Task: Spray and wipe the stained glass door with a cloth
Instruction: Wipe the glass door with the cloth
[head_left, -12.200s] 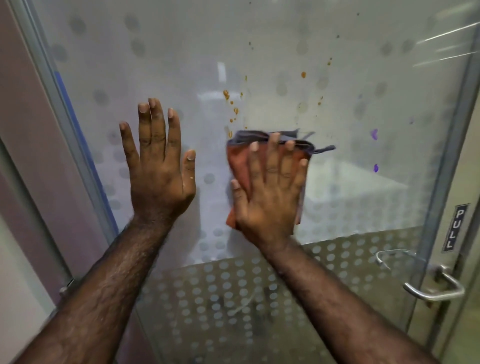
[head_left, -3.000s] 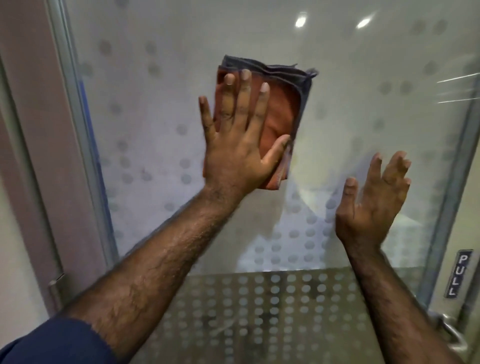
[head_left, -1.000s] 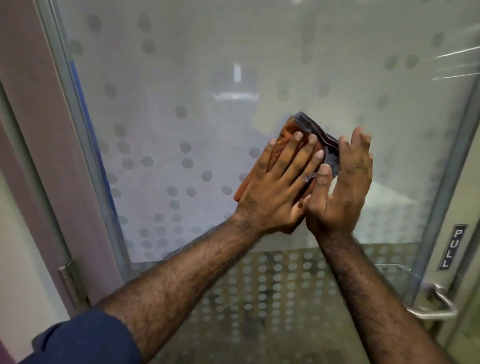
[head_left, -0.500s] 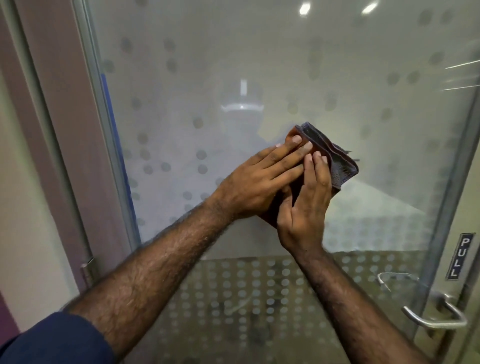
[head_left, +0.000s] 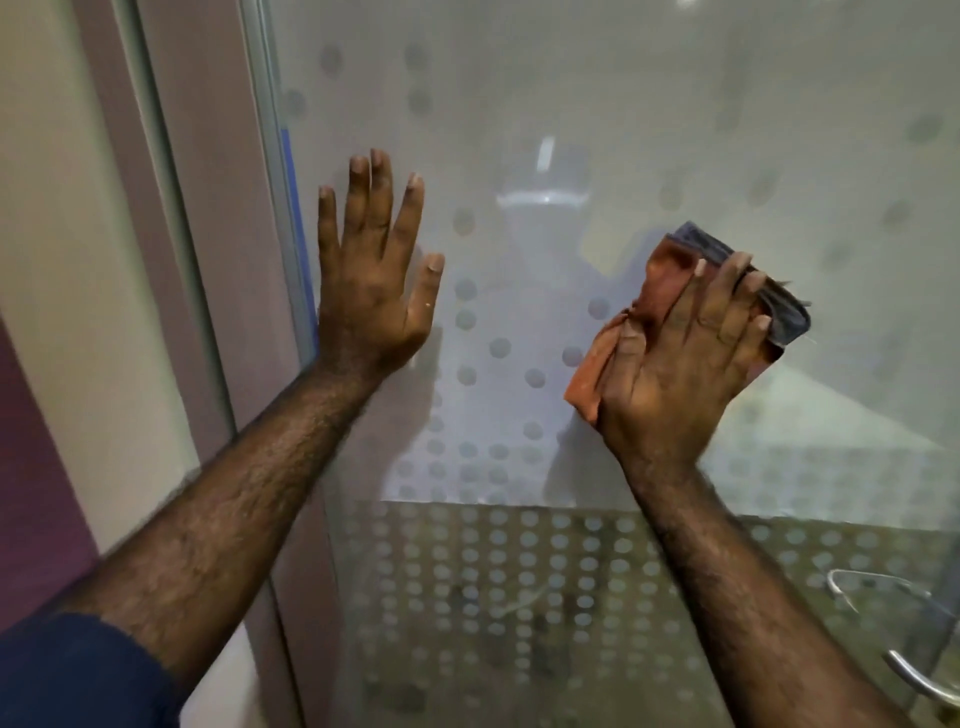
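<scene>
A frosted glass door (head_left: 597, 130) with a pattern of grey dots fills the view. No stains show on the visible glass. My right hand (head_left: 680, 364) presses a folded orange cloth with a grey edge (head_left: 660, 291) against the glass right of centre, fingers spread over it. My left hand (head_left: 374, 275) lies flat and open on the glass near the door's left edge, holding nothing. No spray bottle is in view.
A metal door frame (head_left: 270, 260) and a mauve post run down the left side. A silver lever handle (head_left: 914, 680) sits at the lower right corner. The door's lower band (head_left: 519, 597) is clear glass with dense dots.
The cloth passed from my left hand to my right. My left hand came off the cloth and moved left to rest flat on the glass. The view shifted to the left.
</scene>
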